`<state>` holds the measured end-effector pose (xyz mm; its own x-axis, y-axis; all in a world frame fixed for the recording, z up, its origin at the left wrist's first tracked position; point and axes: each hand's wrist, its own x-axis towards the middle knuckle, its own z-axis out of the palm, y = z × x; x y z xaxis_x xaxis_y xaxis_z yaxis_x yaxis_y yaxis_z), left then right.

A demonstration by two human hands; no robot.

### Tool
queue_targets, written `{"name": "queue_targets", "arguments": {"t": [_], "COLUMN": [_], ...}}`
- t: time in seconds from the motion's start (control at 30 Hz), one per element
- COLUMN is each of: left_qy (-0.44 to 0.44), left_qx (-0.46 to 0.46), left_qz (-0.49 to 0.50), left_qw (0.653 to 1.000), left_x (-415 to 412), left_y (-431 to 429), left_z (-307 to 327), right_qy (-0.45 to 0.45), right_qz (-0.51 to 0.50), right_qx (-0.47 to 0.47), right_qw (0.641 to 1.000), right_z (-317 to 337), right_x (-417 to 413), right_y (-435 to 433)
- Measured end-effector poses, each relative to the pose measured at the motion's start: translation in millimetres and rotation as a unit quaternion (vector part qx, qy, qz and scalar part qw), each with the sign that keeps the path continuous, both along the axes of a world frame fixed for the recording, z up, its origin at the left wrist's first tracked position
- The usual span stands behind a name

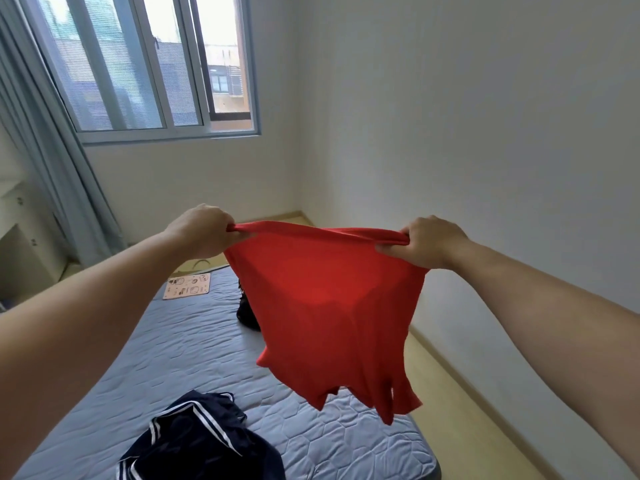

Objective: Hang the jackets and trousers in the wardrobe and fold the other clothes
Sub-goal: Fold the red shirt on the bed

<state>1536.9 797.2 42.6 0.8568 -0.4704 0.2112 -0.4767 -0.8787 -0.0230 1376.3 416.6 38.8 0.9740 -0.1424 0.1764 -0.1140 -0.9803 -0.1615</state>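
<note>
Head view: the left grip (204,233), a bare hand, is curled and pinching one end of the bunched upper edge of a red top (329,306); the right grip (427,242) pinches the other end the same way, fingers folded round the cloth; the edge runs taut between the two grips, held up in the air; the rest of the top hangs loose below them, above the bed (173,341); well below the left grip a dark blue garment (204,441) with white stripes lies crumpled on the bed; behind the top, partly hidden by it, sits a black thing (246,313); under the left grip, farther off, a pink card (187,288) lies flat at the bed's far end.
</note>
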Motion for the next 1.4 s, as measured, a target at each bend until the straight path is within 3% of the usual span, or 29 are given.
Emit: {"name": "queue_targets", "arguments": {"t": [0.1, 0.17, 0.23, 0.33, 0.37, 0.4, 0.43, 0.47, 0.53, 0.57, 0.6, 0.67, 0.83, 1.0, 1.1, 1.2, 1.3, 1.4], "left_qy": [0.092, 0.172, 0.265, 0.389, 0.403, 0.404, 0.399, 0.382, 0.280, 0.209, 0.150, 0.117, 0.202, 0.235, 0.265, 0.236, 0.199, 0.237], "left_qx": [-0.078, -0.193, -0.361, -0.575, -0.610, -0.624, -0.614, -0.567, -0.315, -0.160, -0.050, 0.000, -0.061, 0.070, 0.180, 0.278, 0.345, 0.389], "left_qz": [-0.025, -0.039, -0.055, -0.067, -0.061, -0.057, -0.065, -0.081, -0.128, -0.143, -0.156, -0.163, -0.118, -0.060, -0.043, -0.023, 0.001, 0.016], "left_qw": [0.992, 0.965, 0.892, 0.716, 0.680, 0.666, 0.678, 0.725, 0.897, 0.954, 0.975, 0.980, 0.970, 0.968, 0.946, 0.931, 0.917, 0.890], "left_x": [-1.5, -3.4, -9.8, -25.2, -29.4, -31.5, -34.1, -35.9, -35.6, -36.1, -37.1, -40.9, -39.1, -39.1, -49.3, -56.7, -57.7, -54.5], "left_y": [1.2, 2.9, 1.4, -12.2, -17.3, -21.0, -23.4, -24.4, -22.3, -21.8, -22.3, -21.0, -10.6, -14.4, -22.3, -33.5, -38.8, -38.2], "left_z": [-3.7, -7.2, -10.6, -14.4, -15.2, -16.2, -16.0, -16.7, -21.0, -24.5, -28.4, -34.0, -37.6, -39.5, -38.7, -44.0, -49.2, -54.5], "right_qy": [0.057, 0.094, 0.135, 0.189, 0.194, 0.193, 0.189, 0.184, 0.180, 0.178, 0.171, 0.145, 0.132, 0.133, 0.154, 0.153, 0.151, 0.148], "right_qz": [0.007, 0.024, 0.015, -0.004, -0.007, -0.010, -0.013, -0.015, -0.015, -0.011, -0.004, 0.020, 0.023, 0.021, 0.014, 0.014, 0.015, 0.017], "right_qx": [-0.108, -0.182, -0.203, -0.187, -0.182, -0.179, -0.180, -0.188, -0.221, -0.241, -0.261, -0.307, -0.351, -0.370, -0.375, -0.356, -0.332, -0.324], "right_qw": [0.993, 0.978, 0.970, 0.964, 0.964, 0.965, 0.965, 0.965, 0.958, 0.954, 0.950, 0.941, 0.927, 0.919, 0.914, 0.922, 0.931, 0.934], "right_z": [-3.4, -8.2, -15.3, -22.2, -23.5, -24.4, -25.0, -25.2, -24.9, -24.4, -24.0, -23.1, -20.4, -16.2, -14.9, -16.0, -17.2, -17.6], "right_x": [-2.6, -4.8, -5.4, -5.3, -5.2, -5.5, -5.9, -6.2, -7.5, -8.0, -8.4, -9.3, -14.7, -17.4, -17.9, -18.4, -20.6, -21.0], "right_y": [-5.3, -8.2, -13.6, -18.3, -18.8, -19.0, -18.8, -18.9, -18.9, -18.3, -17.4, -16.6, -18.7, -15.6, -11.9, -7.1, -3.0, 2.5]}}
